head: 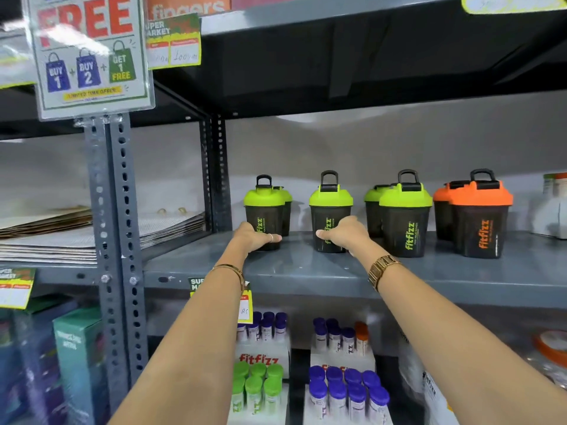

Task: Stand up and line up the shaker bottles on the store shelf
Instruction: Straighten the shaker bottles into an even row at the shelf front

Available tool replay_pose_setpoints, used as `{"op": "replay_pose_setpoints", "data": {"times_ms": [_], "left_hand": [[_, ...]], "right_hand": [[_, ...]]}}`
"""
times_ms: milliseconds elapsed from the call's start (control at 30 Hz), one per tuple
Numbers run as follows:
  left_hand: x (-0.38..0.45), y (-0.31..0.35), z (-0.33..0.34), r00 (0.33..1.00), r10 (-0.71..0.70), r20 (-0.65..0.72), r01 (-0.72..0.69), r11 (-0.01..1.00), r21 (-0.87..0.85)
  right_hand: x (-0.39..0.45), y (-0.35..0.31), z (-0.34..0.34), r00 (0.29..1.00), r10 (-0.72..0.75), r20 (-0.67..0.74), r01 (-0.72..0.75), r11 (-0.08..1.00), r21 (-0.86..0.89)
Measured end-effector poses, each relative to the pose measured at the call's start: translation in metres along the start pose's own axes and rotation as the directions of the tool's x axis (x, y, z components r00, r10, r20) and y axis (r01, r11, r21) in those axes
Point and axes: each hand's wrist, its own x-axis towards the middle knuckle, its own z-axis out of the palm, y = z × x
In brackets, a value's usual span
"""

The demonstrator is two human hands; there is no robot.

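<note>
Dark shaker bottles with coloured lids stand upright on the grey shelf point(306, 271). My left hand point(254, 239) grips the base of the leftmost green-lid shaker point(264, 207), which has another green one close behind it. My right hand point(345, 234) wraps the lower part of the second green-lid shaker point(329, 210). To the right stands a third green-lid shaker point(405, 219) with one more behind it. An orange-lid shaker point(480, 219) stands farther right, a second orange one behind it.
A slotted steel upright point(118, 210) bounds the shelf on the left, with stacked paper bags point(61, 240) beyond it. A promotion sign point(89, 53) hangs above. Tubes in Fitfizz boxes point(260, 348) fill the shelf below. A white container point(552, 213) sits at far right.
</note>
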Motion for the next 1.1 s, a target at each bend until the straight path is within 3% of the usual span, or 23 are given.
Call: {"op": "replay_pose_setpoints", "data": {"times_ms": [833, 1100], "left_hand": [[-0.005, -0.009, -0.006, 0.999, 0.010, 0.036, -0.011, 1.000, 0.017], [-0.012, -0.009, -0.007, 1.000, 0.012, 0.021, -0.012, 1.000, -0.011]], "right_hand": [[-0.004, 0.002, 0.011, 0.995, 0.061, -0.081, -0.054, 0.995, 0.079], [-0.013, 0.008, 0.000, 0.997, 0.078, -0.013, -0.078, 0.997, 0.021]]}}
